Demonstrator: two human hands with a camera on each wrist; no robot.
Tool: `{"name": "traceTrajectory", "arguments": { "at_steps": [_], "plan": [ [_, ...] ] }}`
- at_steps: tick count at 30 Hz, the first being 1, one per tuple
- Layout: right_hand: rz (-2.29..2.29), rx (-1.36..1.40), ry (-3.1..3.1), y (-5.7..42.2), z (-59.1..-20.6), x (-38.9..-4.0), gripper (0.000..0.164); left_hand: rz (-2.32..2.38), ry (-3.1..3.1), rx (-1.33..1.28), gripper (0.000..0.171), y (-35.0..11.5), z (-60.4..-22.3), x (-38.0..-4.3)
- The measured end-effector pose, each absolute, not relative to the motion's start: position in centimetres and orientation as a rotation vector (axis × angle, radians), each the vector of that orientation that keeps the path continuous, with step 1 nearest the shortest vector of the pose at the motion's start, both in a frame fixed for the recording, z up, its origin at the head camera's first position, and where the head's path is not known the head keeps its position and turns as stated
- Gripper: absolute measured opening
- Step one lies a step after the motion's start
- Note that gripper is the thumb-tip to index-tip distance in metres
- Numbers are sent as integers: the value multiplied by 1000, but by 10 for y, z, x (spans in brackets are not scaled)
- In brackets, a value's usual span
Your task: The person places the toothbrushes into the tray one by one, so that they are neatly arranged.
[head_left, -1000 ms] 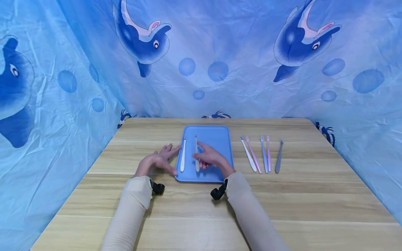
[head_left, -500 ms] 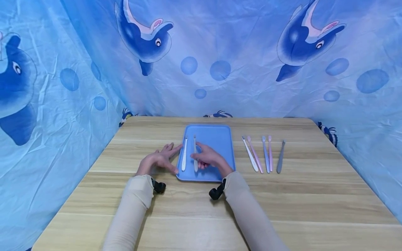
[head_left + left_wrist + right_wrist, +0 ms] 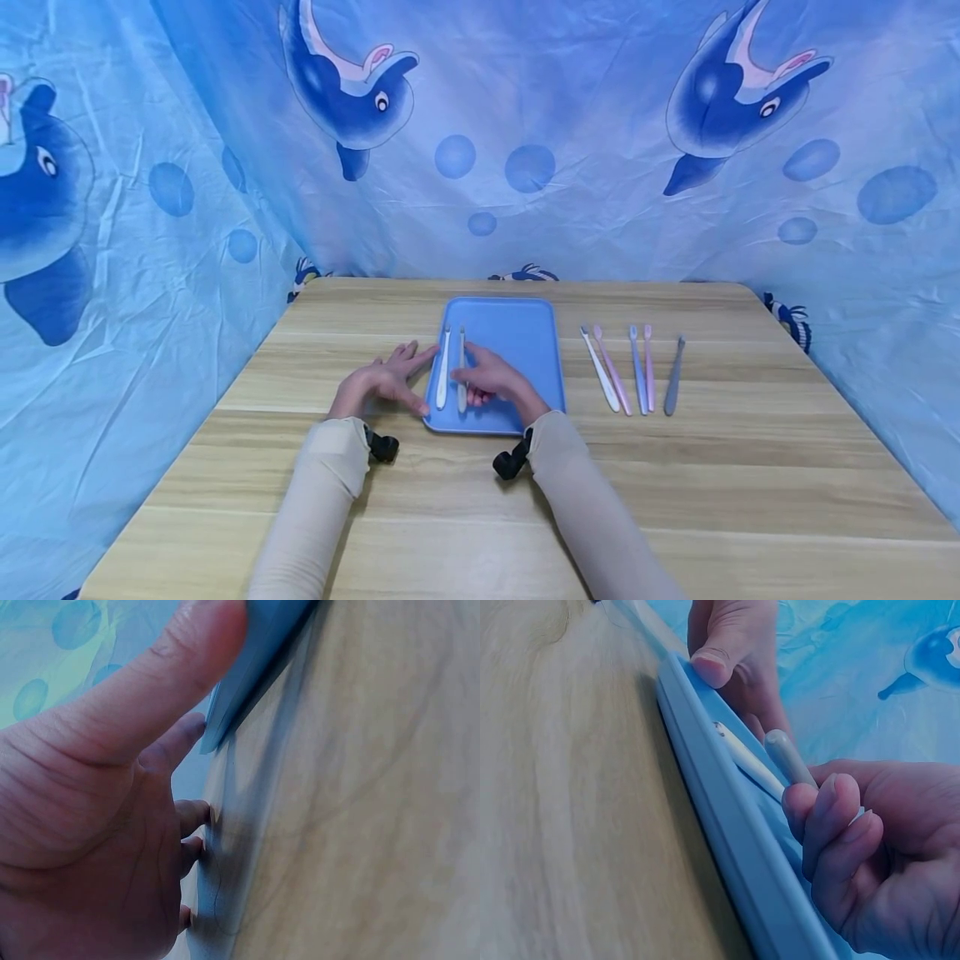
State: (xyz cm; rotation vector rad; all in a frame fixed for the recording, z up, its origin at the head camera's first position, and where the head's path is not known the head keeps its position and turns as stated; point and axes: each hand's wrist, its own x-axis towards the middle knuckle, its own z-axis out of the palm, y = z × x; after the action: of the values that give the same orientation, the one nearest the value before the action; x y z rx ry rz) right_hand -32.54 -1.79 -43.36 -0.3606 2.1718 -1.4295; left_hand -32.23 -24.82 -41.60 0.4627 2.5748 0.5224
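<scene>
A blue tray (image 3: 517,333) lies on the table, a white toothbrush (image 3: 443,371) along its left side. Just right of that one, my right hand (image 3: 491,375) pinches a grey toothbrush (image 3: 461,392) over the tray; its rounded handle end (image 3: 787,756) pokes out past the curled fingers in the right wrist view. My left hand (image 3: 386,382) rests at the tray's left edge with fingers spread, the thumb (image 3: 172,667) touching the rim near the front corner. Whether the grey toothbrush touches the tray floor I cannot tell.
Right of the tray lie several toothbrushes: a white one (image 3: 602,373), a pink one (image 3: 613,373), a blue one (image 3: 638,371), another pink one (image 3: 649,375) and a dark grey one (image 3: 673,379). A blue curtain (image 3: 585,225) with dolphins hangs behind the table.
My right hand has shifted slightly left with the grey toothbrush, bringing it closer to the white one. My left hand stays at the tray's edge. The head view has drifted a little.
</scene>
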Motion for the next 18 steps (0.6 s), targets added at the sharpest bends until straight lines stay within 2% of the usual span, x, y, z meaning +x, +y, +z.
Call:
{"name": "traceTrajectory", "arguments": {
  "at_steps": [18],
  "plan": [
    [-1438,-338,2166,-27,-439,-334,80,525,2569,466,127,-249,-417,-323]
  ]
}}
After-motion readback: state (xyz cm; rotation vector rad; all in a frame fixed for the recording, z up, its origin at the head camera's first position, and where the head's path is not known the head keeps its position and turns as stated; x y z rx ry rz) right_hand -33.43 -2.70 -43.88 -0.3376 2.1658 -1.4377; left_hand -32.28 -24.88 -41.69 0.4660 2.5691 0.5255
